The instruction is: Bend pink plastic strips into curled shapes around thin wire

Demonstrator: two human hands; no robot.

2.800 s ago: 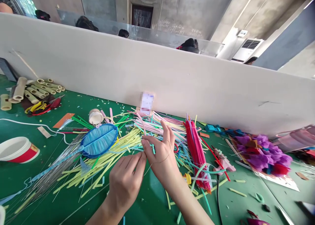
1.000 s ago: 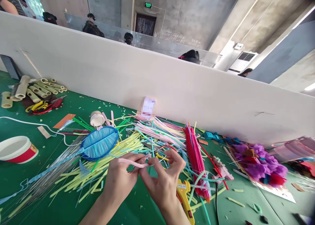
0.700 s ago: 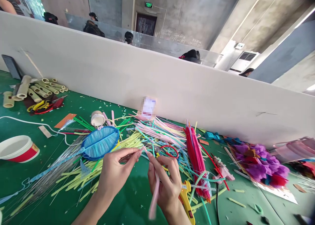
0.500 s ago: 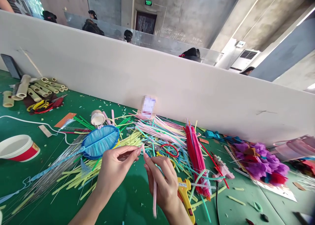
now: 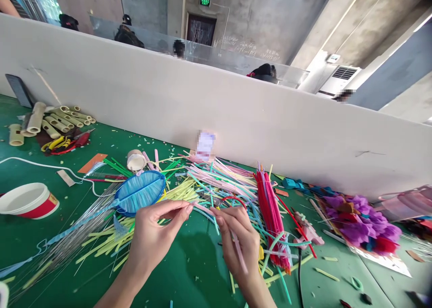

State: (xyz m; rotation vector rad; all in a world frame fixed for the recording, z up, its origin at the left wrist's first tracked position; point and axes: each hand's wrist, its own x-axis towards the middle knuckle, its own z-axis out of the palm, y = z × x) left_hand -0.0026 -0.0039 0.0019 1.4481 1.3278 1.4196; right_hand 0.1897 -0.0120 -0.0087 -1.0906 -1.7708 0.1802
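A pink pipe cleaner (image 5: 236, 249) is being pinched at lower centre by the left hand (image 5: 151, 236) and right hand (image 5: 241, 245). Bare green surface (image 5: 189, 272) is lying below them; a strip pile (image 5: 216, 182) is crowding the white partition (image 5: 236, 114).

blurred: label (image 5: 205, 145) on divider | cut off: white tub (image 5: 29, 201) by left edge

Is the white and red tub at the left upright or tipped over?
Upright. The tub stands on the green table with its open mouth facing up.
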